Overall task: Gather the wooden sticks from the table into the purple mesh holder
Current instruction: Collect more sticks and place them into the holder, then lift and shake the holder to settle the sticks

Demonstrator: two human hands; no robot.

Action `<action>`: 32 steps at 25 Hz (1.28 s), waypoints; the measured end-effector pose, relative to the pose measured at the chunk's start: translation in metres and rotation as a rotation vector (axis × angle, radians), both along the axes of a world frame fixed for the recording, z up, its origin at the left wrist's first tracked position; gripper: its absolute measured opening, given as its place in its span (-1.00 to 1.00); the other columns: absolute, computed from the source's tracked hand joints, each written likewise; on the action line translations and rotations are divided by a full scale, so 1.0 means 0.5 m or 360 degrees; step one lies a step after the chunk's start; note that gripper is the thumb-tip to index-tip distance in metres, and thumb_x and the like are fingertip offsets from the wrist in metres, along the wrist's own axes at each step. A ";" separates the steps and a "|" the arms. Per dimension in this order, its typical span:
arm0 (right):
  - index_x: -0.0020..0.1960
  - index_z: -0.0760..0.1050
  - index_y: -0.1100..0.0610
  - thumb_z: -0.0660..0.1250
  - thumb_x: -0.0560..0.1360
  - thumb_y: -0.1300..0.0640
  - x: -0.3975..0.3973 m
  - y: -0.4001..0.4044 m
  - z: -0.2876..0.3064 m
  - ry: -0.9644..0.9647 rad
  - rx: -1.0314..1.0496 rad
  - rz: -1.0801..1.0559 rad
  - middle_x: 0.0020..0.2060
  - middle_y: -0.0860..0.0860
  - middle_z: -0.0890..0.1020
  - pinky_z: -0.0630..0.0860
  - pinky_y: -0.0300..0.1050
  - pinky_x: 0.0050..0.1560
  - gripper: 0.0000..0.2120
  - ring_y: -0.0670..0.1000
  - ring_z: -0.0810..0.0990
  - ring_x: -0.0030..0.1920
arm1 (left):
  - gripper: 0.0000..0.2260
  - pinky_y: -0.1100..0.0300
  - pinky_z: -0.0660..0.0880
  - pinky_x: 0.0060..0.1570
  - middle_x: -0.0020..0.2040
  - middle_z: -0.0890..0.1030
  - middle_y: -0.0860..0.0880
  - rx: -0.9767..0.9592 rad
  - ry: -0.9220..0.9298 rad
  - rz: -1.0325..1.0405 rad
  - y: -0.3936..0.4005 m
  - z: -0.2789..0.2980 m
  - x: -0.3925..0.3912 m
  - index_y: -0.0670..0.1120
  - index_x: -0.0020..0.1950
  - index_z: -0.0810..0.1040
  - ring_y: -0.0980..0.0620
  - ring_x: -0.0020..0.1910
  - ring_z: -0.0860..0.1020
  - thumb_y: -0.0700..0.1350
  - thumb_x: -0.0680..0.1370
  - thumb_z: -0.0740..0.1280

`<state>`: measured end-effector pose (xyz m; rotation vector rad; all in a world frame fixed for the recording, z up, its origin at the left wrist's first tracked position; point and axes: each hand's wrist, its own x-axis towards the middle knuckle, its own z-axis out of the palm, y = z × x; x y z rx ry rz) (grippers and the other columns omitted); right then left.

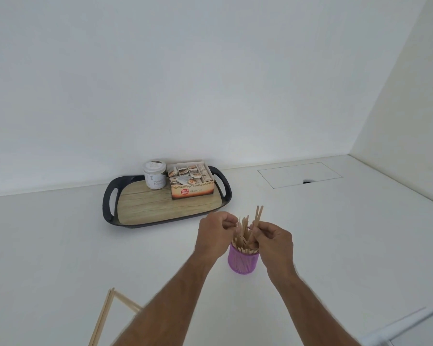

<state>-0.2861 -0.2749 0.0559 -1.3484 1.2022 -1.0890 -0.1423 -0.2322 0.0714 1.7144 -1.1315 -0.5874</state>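
Observation:
The purple mesh holder stands upright on the white table, close in front of me, with several wooden sticks standing in it. My right hand is just right of the holder's top, its fingers curled round a few sticks that poke up above it. My left hand is at the holder's left, fingers curled, pinching at the sticks' upper ends. More wooden sticks lie loose on the table at the lower left, partly hidden behind my left forearm.
A dark tray with a wood-look floor sits behind the holder by the wall. It carries a white jar and an open tea box. A flat hatch with a cable hole lies at the back right.

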 end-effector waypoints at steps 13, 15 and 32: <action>0.09 0.58 -0.10 0.48 0.42 0.18 -0.014 0.008 -0.021 -0.0018 -0.0425 -0.0307 -0.03 -0.21 0.67 0.50 -0.39 -0.29 -0.70 -0.15 0.60 -0.28 | -0.91 0.48 0.50 -0.19 -0.18 0.70 0.19 -0.0121 -0.0045 0.0262 0.078 -0.033 0.125 0.09 -0.04 0.68 0.32 -0.20 0.63 -0.04 0.48 0.49; 0.19 0.50 -0.10 0.54 0.39 0.10 -0.026 0.019 -0.046 -0.0013 -0.0550 -0.0310 0.06 -0.22 0.61 0.51 -0.36 -0.22 -0.57 -0.14 0.58 -0.14 | -0.87 0.36 0.53 -0.07 -0.13 0.70 0.17 -0.0066 -0.0155 0.0390 0.124 -0.057 0.184 0.06 0.02 0.68 0.28 -0.16 0.64 -0.01 0.49 0.48; 0.23 0.36 -0.17 0.70 0.11 0.03 0.037 0.029 -0.159 0.0255 -0.0348 -0.0135 0.01 -0.26 0.57 0.42 -0.37 -0.12 -0.19 -0.22 0.57 0.00 | -0.45 -0.05 0.01 0.56 0.59 0.25 0.05 0.0850 -0.0820 0.0908 0.497 -0.272 0.412 0.07 0.53 0.33 0.03 0.59 0.15 0.24 0.58 0.20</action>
